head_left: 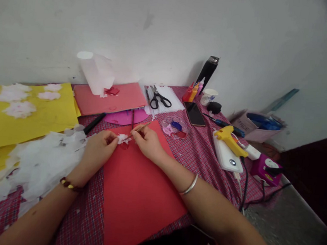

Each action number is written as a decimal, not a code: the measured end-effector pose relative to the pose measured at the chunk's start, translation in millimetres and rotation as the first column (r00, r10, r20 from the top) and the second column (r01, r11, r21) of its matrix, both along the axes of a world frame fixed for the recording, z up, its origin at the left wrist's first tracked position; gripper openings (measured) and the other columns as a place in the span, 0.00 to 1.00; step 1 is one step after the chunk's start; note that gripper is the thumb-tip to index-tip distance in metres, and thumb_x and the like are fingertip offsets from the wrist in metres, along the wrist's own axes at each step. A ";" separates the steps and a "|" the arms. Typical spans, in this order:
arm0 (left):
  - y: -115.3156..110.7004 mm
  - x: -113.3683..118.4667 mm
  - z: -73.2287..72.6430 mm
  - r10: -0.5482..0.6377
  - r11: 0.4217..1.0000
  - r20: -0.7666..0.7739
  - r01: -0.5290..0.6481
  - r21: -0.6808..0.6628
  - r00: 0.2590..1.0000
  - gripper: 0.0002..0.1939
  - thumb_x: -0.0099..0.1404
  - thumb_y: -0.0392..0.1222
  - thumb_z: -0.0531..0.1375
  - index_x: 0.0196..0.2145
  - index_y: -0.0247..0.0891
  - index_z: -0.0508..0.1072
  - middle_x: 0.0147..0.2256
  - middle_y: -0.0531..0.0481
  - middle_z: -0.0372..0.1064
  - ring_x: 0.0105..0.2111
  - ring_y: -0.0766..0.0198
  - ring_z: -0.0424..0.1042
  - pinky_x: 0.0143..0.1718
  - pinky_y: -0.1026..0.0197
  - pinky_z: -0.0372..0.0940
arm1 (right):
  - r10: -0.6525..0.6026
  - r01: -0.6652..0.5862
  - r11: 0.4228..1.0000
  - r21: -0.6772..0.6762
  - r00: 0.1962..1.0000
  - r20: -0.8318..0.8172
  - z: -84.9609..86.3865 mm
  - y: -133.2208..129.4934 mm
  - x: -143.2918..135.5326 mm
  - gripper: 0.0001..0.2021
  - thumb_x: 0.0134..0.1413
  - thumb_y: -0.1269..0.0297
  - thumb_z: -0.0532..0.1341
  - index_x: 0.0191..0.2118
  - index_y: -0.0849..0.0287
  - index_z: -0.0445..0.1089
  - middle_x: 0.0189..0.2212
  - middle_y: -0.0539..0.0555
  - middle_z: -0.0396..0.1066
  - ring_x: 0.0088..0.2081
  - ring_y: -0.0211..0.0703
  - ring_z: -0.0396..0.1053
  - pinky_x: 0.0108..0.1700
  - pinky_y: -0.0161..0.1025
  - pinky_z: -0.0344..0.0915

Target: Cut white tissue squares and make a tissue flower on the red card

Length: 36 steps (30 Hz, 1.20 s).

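Note:
My right hand (147, 140) is closed in a pinch round a thin paintbrush (143, 127), its lower end at a small white paper flower (123, 138). My left hand (102, 147) is closed too, thumb and forefinger pinching the flower's left edge. The flower is over the top of a red paper sheet (144, 190), beside a small glossy red patch. Past the hands, a dark stick-like tool (132, 118) lies across a pink disc (117, 115). A palette (176, 127) with blue, pink and red paint stands to the right of my right hand.
White paper scraps (42, 164) pile at left, below yellow sheets (50, 114) bearing pale paper flowers. Scissors (159, 98) lie at the back. At right are a phone (194, 113), paint bottles (194, 92), a black flask (208, 72), a yellow glue gun (231, 140) and cables.

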<state>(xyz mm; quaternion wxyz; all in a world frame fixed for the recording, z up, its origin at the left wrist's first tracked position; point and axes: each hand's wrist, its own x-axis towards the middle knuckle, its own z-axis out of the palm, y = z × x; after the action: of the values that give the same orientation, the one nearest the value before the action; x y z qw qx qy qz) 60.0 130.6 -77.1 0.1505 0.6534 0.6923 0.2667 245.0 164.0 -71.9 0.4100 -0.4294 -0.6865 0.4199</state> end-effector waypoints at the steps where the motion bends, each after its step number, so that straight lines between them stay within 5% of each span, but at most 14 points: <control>1: -0.4 0.1 -0.1 -0.002 1.000 -0.009 0.002 -0.001 1.000 0.12 0.62 0.50 0.54 0.29 0.41 0.72 0.27 0.51 0.74 0.28 0.59 0.71 0.30 0.59 0.57 | 0.004 -0.004 1.000 -0.001 1.000 -0.002 -1.3 0.7 -0.5 0.05 0.62 0.67 0.57 0.35 0.59 0.68 0.28 0.49 0.70 0.29 0.38 0.66 0.35 0.36 0.63; 11: -3.6 0.8 8.9 -0.061 0.992 -0.099 0.071 0.103 0.993 0.23 0.70 0.54 0.46 0.23 0.42 0.67 0.26 0.48 0.71 0.29 0.57 0.70 0.30 0.57 0.56 | 0.067 -0.073 0.993 0.095 0.996 0.058 5.2 -2.3 -3.2 0.07 0.62 0.66 0.60 0.31 0.56 0.71 0.30 0.51 0.72 0.34 0.42 0.70 0.41 0.38 0.62; 17: -3.4 1.9 4.2 -0.077 0.996 -0.029 0.078 0.051 0.997 0.15 0.65 0.50 0.53 0.29 0.41 0.73 0.30 0.50 0.75 0.31 0.58 0.72 0.32 0.58 0.59 | -0.021 0.032 0.994 0.108 0.994 -0.104 6.8 -2.4 1.4 0.09 0.62 0.63 0.59 0.31 0.56 0.70 0.30 0.52 0.73 0.35 0.42 0.70 0.41 0.39 0.64; 21: -2.4 -1.5 8.9 -0.027 1.000 0.239 0.022 0.022 0.971 0.12 0.62 0.50 0.56 0.31 0.40 0.73 0.27 0.52 0.72 0.28 0.61 0.70 0.31 0.58 0.62 | -0.090 0.048 0.991 -0.128 0.933 -0.348 1.0 2.4 8.5 0.08 0.61 0.61 0.59 0.31 0.57 0.67 0.24 0.48 0.69 0.26 0.37 0.67 0.34 0.36 0.64; 24: -11.6 -16.4 34.0 0.072 0.993 0.583 -0.111 0.032 0.809 0.12 0.61 0.48 0.59 0.38 0.39 0.71 0.28 0.54 0.70 0.26 0.65 0.68 0.31 0.60 0.65 | -0.152 0.005 0.950 -0.311 0.879 -0.452 -1.0 2.0 12.6 0.09 0.57 0.60 0.62 0.29 0.58 0.66 0.21 0.46 0.69 0.22 0.35 0.64 0.30 0.34 0.62; 26: -25.4 -31.1 58.3 0.105 0.979 0.643 -0.191 0.066 0.759 0.10 0.62 0.46 0.60 0.38 0.38 0.72 0.31 0.55 0.71 0.27 0.68 0.68 0.33 0.60 0.66 | -0.188 0.000 0.933 -0.361 0.853 -0.487 -0.9 0.8 14.4 0.11 0.53 0.58 0.65 0.29 0.58 0.67 0.20 0.46 0.68 0.22 0.34 0.64 0.29 0.33 0.61; 27: -34.0 -38.9 70.2 0.127 0.962 0.635 -0.250 0.108 0.762 0.09 0.62 0.47 0.61 0.35 0.38 0.71 0.29 0.56 0.70 0.27 0.68 0.67 0.33 0.61 0.66 | -0.189 -0.010 0.930 -0.368 0.846 -0.499 -0.7 0.4 15.0 0.12 0.51 0.56 0.67 0.29 0.58 0.67 0.20 0.46 0.69 0.22 0.33 0.64 0.29 0.33 0.62; 31: -72.3 -66.2 96.4 0.127 0.988 0.366 -0.150 0.036 0.922 0.10 0.61 0.49 0.62 0.30 0.40 0.73 0.26 0.56 0.69 0.27 0.66 0.67 0.31 0.60 0.63 | -0.171 -0.038 0.927 -0.373 0.842 -0.512 -0.3 0.6 16.0 0.16 0.46 0.53 0.70 0.28 0.58 0.67 0.19 0.46 0.70 0.21 0.33 0.64 0.27 0.32 0.61; 36: -114.5 -80.2 76.3 -0.027 0.998 -0.035 0.025 -0.056 0.999 0.11 0.59 0.51 0.60 0.27 0.42 0.75 0.26 0.51 0.73 0.26 0.61 0.69 0.29 0.58 0.63 | -0.147 -0.052 0.935 -0.352 0.844 -0.516 -1.2 0.3 16.0 0.13 0.49 0.55 0.69 0.29 0.58 0.69 0.20 0.47 0.69 0.22 0.33 0.64 0.27 0.33 0.62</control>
<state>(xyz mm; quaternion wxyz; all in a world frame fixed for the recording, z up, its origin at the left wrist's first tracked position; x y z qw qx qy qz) -20.3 16.1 -0.8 0.1596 0.6627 0.6934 0.2335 261.1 164.3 -73.1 0.5115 -0.3790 -0.4475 0.6280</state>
